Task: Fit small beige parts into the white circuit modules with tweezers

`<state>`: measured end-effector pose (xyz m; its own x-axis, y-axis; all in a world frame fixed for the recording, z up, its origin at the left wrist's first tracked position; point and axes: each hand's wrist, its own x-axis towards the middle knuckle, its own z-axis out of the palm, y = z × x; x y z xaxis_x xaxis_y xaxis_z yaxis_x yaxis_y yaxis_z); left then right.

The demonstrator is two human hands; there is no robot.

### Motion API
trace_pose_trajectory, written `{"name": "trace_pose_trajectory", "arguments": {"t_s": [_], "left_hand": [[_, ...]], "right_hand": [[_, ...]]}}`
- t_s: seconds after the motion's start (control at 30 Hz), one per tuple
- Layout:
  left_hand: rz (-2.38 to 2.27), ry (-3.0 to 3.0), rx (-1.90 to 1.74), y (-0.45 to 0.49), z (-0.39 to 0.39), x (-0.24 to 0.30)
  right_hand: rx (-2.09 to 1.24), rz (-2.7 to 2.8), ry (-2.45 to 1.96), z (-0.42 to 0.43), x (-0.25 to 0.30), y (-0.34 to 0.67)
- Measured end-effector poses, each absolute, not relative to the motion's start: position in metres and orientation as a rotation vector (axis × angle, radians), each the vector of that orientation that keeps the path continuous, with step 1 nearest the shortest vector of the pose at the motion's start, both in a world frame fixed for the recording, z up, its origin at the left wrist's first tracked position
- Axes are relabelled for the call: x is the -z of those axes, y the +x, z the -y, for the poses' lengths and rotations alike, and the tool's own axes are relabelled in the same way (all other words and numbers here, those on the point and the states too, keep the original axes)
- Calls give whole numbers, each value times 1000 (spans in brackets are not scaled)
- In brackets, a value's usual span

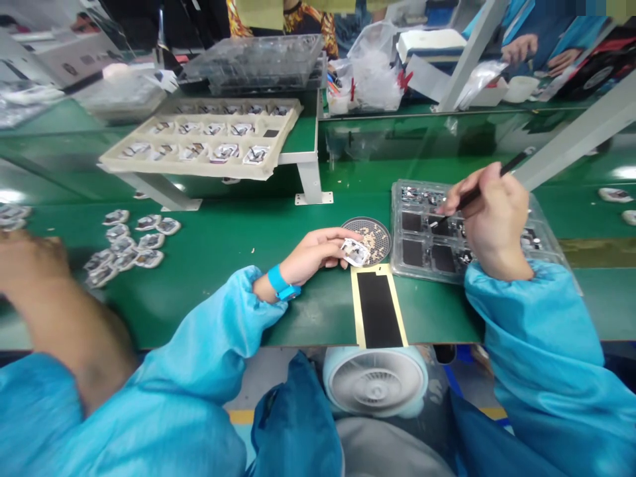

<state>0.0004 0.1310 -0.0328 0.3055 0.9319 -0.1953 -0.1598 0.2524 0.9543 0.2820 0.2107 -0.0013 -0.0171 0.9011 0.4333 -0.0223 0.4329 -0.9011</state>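
Between the thumb and fingers of my left hand (pixel 318 255) is a small white plastic housing (pixel 356 252) with parts inside. It is held over the near edge of a round dish (pixel 377 232) strewn with tiny beige pieces. My right hand (pixel 497 218) grips a thin black pen-like tool (pixel 470 197), its light tip pointing down left over a clear compartment tray (pixel 415 265). Dark squares and small shiny parts lie in the tray's compartments. A black pad with a yellow border (pixel 380 308) lies at the table edge, just below the dish.
Several white housings (pixel 124 248) lie grouped at left, near a co-worker's blurred arm (pixel 64 311). A beige tray of housings (pixel 199 142) sits on a raised green stand (pixel 311 179). A slanted white post (pixel 571 142) rises behind my right hand. Below the table is a fan (pixel 376 384).
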Motion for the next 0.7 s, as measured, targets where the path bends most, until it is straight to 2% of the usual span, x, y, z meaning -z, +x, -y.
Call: {"name": "trace_pose_trajectory", "arguments": {"t_s": [0.23,0.4,0.6,0.7], "left_hand": [[-954,1009,-966,0,-131,33],[-1030,1021,-960,2,-132,38],[-1048,1018,-996,7,-131,38],[-1042,1028,-1006,8,-130,38]], "right_hand": [[-491,1630,-1311,-226,-4,314],[-622,2218,-1626,-240,3,341],[-164,2078,-1752,-250,15,330],[-85,2019,-1879,-256,14,318]]}}
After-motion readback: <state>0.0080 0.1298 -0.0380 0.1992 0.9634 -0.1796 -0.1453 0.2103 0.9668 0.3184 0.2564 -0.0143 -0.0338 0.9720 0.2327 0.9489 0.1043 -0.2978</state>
